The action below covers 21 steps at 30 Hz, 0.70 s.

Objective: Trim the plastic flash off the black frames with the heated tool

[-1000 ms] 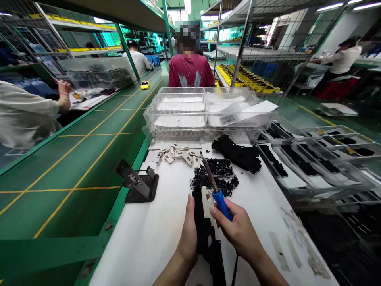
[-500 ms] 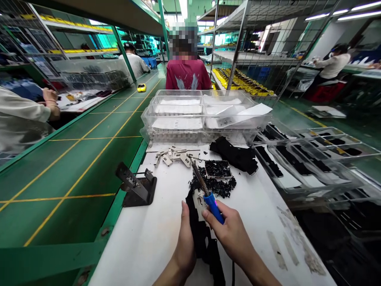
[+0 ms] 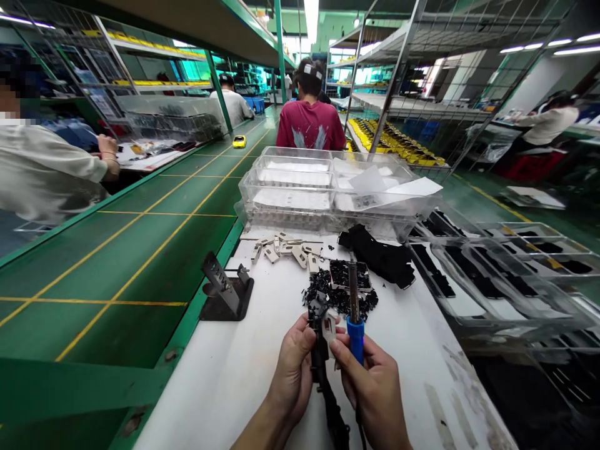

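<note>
Head view: right hand [image 3: 375,378] curled around soldering iron [image 3: 355,337]

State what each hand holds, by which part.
Left hand: long black plastic-looking part, near its far end. Right hand: blue-handled soldering iron, by its handle.

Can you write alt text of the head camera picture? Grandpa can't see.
A left hand holds a long black part; the right hand holds a blue-handled soldering iron and touches a pale piece beside the part. Beyond, small black bits lie on a white table.
</note>
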Tool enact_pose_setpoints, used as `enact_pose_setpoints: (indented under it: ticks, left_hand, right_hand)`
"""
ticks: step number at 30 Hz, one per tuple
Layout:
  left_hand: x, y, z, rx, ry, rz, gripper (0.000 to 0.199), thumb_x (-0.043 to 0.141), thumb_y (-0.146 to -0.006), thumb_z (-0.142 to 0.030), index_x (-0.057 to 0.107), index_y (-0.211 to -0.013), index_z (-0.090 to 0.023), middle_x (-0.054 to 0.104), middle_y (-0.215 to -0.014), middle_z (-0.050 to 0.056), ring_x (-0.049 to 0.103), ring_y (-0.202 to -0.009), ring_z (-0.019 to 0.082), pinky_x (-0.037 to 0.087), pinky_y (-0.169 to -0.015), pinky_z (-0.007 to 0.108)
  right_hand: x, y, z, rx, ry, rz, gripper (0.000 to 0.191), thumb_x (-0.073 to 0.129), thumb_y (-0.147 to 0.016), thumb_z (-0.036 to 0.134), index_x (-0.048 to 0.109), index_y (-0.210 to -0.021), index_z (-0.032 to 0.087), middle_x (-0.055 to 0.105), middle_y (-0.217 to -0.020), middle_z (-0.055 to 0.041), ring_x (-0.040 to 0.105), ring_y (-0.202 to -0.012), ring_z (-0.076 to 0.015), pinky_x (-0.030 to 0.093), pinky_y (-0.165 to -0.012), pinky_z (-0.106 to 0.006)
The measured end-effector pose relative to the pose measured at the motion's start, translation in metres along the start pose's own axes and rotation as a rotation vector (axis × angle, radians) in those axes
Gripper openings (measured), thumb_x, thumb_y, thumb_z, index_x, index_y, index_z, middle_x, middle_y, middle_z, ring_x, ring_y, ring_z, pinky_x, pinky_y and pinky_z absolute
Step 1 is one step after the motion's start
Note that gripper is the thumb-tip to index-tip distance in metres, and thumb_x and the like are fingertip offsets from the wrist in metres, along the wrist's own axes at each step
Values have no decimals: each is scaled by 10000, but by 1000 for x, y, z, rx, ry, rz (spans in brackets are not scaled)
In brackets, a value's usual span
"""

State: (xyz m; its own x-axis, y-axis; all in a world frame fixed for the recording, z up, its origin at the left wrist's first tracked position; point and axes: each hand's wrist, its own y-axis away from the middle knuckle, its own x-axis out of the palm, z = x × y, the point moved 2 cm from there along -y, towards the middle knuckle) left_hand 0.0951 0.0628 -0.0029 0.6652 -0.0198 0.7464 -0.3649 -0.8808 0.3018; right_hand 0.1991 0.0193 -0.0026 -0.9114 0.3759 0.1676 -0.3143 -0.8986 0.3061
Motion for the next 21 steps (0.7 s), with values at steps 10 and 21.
enact_pose_setpoints:
  ticks: [10,21]
  left_hand:
    - [7,8,4,-34,-146,-120,249,755,-805,-319,660,-937,-132,714,-825,60,664,-718,156,514,-631,238]
    - [14,20,-8,-116,-147,-37,376,669,-874,-341,682,-1143,-78,759,-931,155,712,-840,252,551,-722,327]
  right_hand:
    - [-27,15,2,-181,214,-207,435,805,-662,514,696,-895,163,556,-569,30,485,-483,-122,430,-467,-228]
    - [-22,19,-3,-113,160,-225,416,799,-697,509,668,-894,167,701,-760,-41,647,-696,-213,545,-643,-295]
